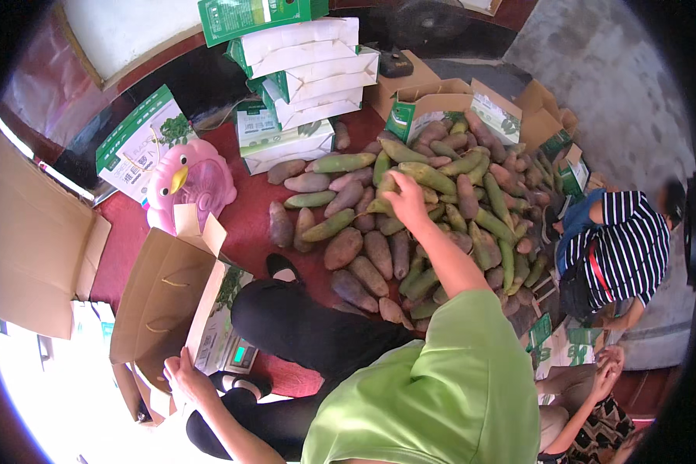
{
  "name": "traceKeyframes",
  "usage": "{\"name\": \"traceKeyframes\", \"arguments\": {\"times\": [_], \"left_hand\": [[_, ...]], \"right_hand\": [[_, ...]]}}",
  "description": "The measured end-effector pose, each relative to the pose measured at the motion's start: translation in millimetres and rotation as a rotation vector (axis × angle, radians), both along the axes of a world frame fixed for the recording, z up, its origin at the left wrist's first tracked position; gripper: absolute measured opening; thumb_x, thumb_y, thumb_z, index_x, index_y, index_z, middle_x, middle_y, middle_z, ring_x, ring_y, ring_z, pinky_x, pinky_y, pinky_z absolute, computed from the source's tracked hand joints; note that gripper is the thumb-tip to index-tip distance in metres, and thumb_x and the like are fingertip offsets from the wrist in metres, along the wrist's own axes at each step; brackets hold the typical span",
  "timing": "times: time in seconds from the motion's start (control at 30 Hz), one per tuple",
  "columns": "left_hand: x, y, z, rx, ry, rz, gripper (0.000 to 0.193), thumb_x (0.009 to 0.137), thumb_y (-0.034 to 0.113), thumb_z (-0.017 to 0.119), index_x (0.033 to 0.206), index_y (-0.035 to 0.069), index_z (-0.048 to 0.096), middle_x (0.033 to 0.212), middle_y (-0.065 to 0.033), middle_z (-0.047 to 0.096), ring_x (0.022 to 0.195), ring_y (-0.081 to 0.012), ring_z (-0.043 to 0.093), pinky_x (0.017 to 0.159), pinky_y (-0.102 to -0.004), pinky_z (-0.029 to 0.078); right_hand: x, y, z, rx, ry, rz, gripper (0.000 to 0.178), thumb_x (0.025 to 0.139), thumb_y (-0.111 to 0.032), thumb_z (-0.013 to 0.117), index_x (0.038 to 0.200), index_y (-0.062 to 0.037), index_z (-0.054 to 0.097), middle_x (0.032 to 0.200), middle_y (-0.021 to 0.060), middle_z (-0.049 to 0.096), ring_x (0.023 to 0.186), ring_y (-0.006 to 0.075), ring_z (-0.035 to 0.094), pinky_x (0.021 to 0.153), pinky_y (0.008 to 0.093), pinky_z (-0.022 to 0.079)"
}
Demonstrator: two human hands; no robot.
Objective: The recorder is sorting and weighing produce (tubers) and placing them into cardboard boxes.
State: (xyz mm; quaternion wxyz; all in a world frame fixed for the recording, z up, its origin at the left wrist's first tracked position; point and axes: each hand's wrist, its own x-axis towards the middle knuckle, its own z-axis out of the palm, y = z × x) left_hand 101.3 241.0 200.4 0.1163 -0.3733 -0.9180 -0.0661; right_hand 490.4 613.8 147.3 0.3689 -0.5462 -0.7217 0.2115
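A large heap of long green radishes (pixel 332 224) and reddish-purple radishes (pixel 343 248) spreads across the red floor in front of me. My right hand (pixel 407 199) reaches over its middle, with the fingers curled down around a green radish (pixel 381 206) that they partly hide. At the lower left, my left hand (pixel 184 377) grips the near edge of an open brown cardboard box (pixel 156 286) with string handles. The part of the box that I can see into shows bare cardboard. A digital scale (pixel 242 356) with a lit display sits against the box's right side.
White and green cartons (pixel 309 69) are stacked behind the heap. A pink bird-shaped fan (pixel 189 182) stands beyond the open box. More open cartons (pixel 433 104) line the heap's far side. A person in a striped shirt (pixel 626 240) crouches at the right, with another person's hands (pixel 607 375) nearer me.
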Motion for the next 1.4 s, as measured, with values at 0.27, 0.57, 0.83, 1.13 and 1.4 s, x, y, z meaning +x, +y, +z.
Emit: {"name": "traceKeyframes", "arguments": {"times": [0.27, 0.57, 0.83, 1.13, 1.4], "left_hand": [[0.4, -3.3, 4.5, -0.005, 0.01, -0.004, 0.026, 0.077, 0.006, 0.058, 0.099, 0.011, 0.07, 0.085, -0.0086, 0.053, 0.085, -0.0268, 0.054, 0.069, -0.0381, 0.047], [4.0, 0.3, 7.3, 0.025, -0.04, 0.016, 0.018, 0.082, 0.009, 0.059, 0.098, 0.007, 0.069, 0.084, -0.0078, 0.053, 0.086, -0.0259, 0.053, 0.07, -0.0374, 0.045], [5.5, 6.6, 7.8, 0.004, 0.002, 0.007, 0.019, 0.082, 0.012, 0.06, 0.099, 0.012, 0.07, 0.085, -0.0059, 0.052, 0.085, -0.0244, 0.053, 0.068, -0.0373, 0.046], [5.6, 5.3, 10.8, -0.03, -0.007, -0.007, 0.023, 0.081, 0.007, 0.059, 0.101, 0.011, 0.069, 0.085, -0.0073, 0.052, 0.085, -0.0259, 0.053, 0.069, -0.0381, 0.046], [1.8, 4.1, 5.9, -0.023, -0.02, 0.001, 0.028, 0.079, 0.003, 0.058, 0.103, 0.011, 0.069, 0.085, -0.0072, 0.051, 0.085, -0.0255, 0.053, 0.071, -0.0372, 0.047]], "right_hand": [[-133.1, -43.9, 131.2, 0.071, 0.755, 0.563, 0.04, 0.073, 0.003, 0.069, 0.111, -0.0015, 0.055, 0.102, 0.0078, 0.06, 0.092, 0.016, 0.06, 0.077, 0.0287, 0.052], [-281.1, -136.7, 157.1, -0.145, 0.791, 1.005, 0.039, 0.071, 0.002, 0.07, 0.106, -0.0032, 0.055, 0.096, 0.0057, 0.06, 0.089, 0.0136, 0.058, 0.08, 0.0287, 0.049], [-377.1, -178.0, 77.0, -0.289, 0.591, 0.845, 0.032, 0.068, 0.0, 0.071, 0.095, -0.0019, 0.052, 0.09, 0.013, 0.059, 0.086, 0.0283, 0.059, 0.078, 0.0366, 0.046], [-269.9, -111.7, 71.2, -0.109, 0.476, 0.615, 0.016, 0.073, -0.004, 0.062, 0.088, -0.0012, 0.062, 0.086, 0.016, 0.064, 0.086, 0.03, 0.062, 0.077, 0.039, 0.048], [-130.0, -82.9, -63.5, -0.249, 0.015, 0.273, 0.021, 0.075, -0.008, 0.062, 0.095, -0.0025, 0.062, 0.087, 0.0168, 0.063, 0.084, 0.0316, 0.062, 0.074, 0.0377, 0.049]]}}
